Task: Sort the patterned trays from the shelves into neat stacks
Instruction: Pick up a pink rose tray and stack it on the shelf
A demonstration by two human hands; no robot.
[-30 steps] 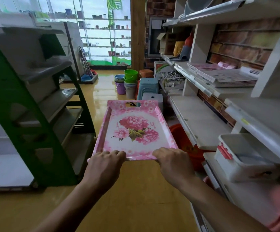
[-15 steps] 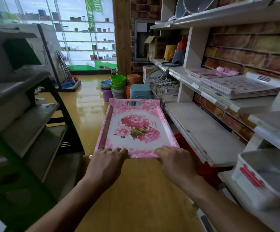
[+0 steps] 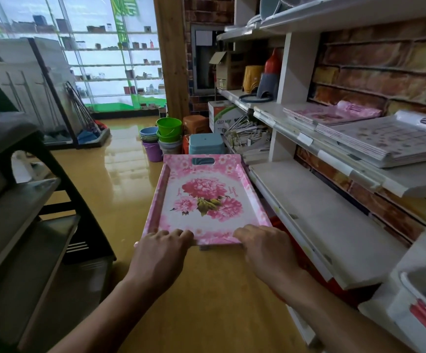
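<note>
A pink tray with a peony print [image 3: 204,197] is held level in the aisle, its handle cut-out pointing away from me. My left hand [image 3: 159,253] grips the near left corner of its rim and my right hand [image 3: 268,247] grips the near right corner. On the upper right shelf lies a stack of pale patterned trays [image 3: 390,138]. Behind it, further along the same shelf, lies a lower stack of pink trays [image 3: 326,114].
A bare white shelf board [image 3: 321,220] runs along the right, just beside the tray. A dark rack [image 3: 23,225] stands on the left. Buckets [image 3: 167,136] and stools [image 3: 205,143] crowd the floor ahead. A white lidded box [image 3: 423,309] sits at the lower right.
My view has advanced down the aisle and turned right, so the tray stacks on the right shelf are closer. Both hands keep the same hold on the pink tray.
</note>
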